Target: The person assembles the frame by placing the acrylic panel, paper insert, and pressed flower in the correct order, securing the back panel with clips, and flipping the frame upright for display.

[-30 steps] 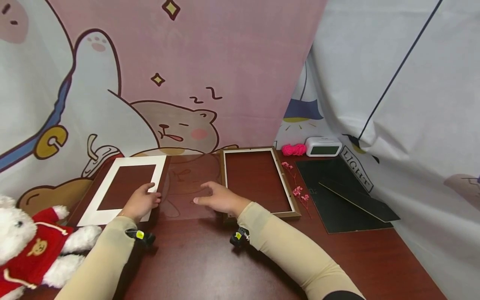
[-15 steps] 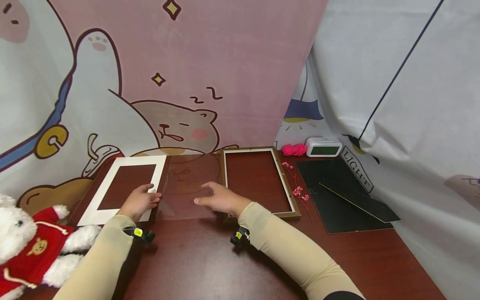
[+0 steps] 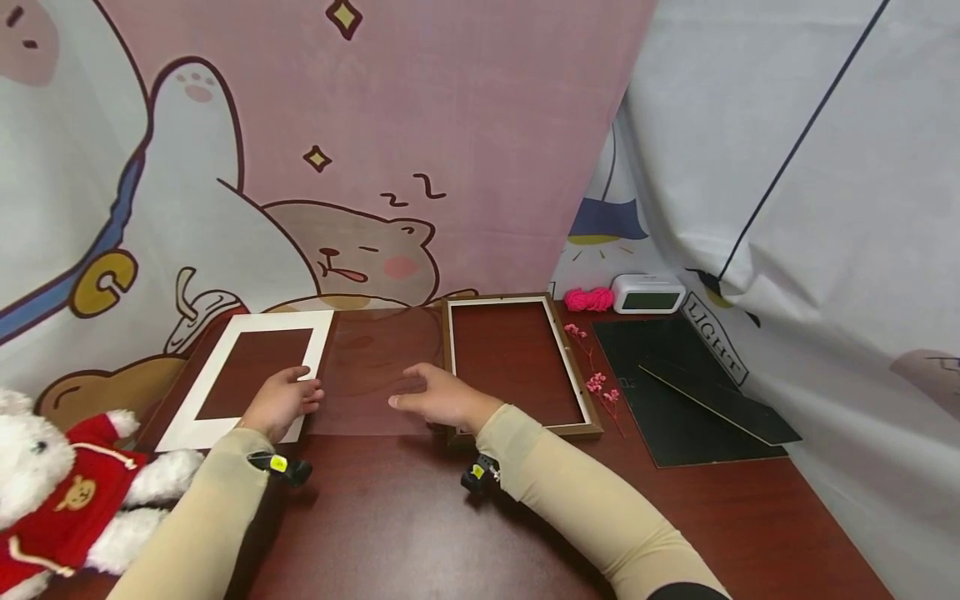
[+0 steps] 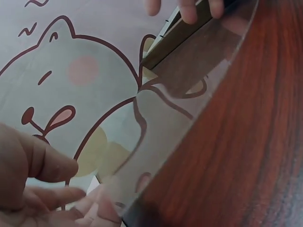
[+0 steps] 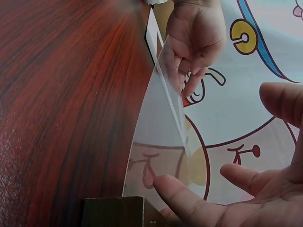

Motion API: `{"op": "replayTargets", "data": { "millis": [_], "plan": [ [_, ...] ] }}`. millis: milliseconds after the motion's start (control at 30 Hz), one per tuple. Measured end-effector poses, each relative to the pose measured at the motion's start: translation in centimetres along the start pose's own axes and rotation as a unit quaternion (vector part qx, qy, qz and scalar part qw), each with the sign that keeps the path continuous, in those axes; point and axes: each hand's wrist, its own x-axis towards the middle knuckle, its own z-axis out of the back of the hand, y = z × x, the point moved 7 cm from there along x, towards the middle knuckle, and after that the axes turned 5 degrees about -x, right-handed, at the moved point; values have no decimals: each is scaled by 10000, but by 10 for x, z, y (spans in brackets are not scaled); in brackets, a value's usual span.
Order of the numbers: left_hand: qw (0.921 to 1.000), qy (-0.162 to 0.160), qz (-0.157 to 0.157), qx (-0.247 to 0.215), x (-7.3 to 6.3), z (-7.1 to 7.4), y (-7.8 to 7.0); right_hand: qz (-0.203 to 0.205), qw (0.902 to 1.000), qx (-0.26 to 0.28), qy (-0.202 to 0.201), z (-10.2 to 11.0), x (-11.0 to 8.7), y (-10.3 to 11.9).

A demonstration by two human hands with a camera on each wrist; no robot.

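A clear transparent sheet (image 3: 371,396) spans the gap between a white mat board (image 3: 202,387) and a wooden picture frame (image 3: 447,333). My left hand (image 3: 281,404), over the mat's right border, has its fingertips at the sheet's left edge. The left wrist view shows that hand's thumb apart from its loosely bent fingers (image 4: 102,203). At the opposite side, my right hand (image 3: 446,400) is beside the frame with thumb and fingers spread. In the right wrist view, one right fingertip (image 5: 165,184) meets the sheet's edge. Whether the sheet is raised off the table, I cannot tell.
A white plush toy (image 3: 82,500) in a red top sits at the left. Right of the frame are pink dried flowers (image 3: 596,383), pink yarn (image 3: 588,299), a white clock (image 3: 648,295) and a black backing board (image 3: 645,417) with a stand. A printed curtain (image 3: 465,125) hangs behind.
Reflections on the clear sheet have shifted and its near edge sits slightly farther back, a slight movement of the sheet. The left fingers moved a little; the right hand stays put.
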Motion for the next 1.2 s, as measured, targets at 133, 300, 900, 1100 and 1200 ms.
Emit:
{"op": "replayTargets", "data": {
  "millis": [133, 300, 900, 1100, 1200],
  "plan": [
    [9982, 164, -265, 508, -1, -6, -1, -5, 10000, 55, -5, 0, 0, 1],
    [9969, 294, -426, 587, -4, -10, -3, 12, 9999, 19, -156, 3, -1, 3],
    [9986, 200, -303, -381, -24, -2, -14, -284, 9911, 380, -1243, 40, -13, -2],
    [9971, 172, -488, -564, -30, -3, -15, -589, 9770, 1887, -804, 39, -13, -12],
    [9949, 222, -696, -698, -35, -5, -17, -668, 9702, 2192, -789, 40, -12, -17]
  ]
}}
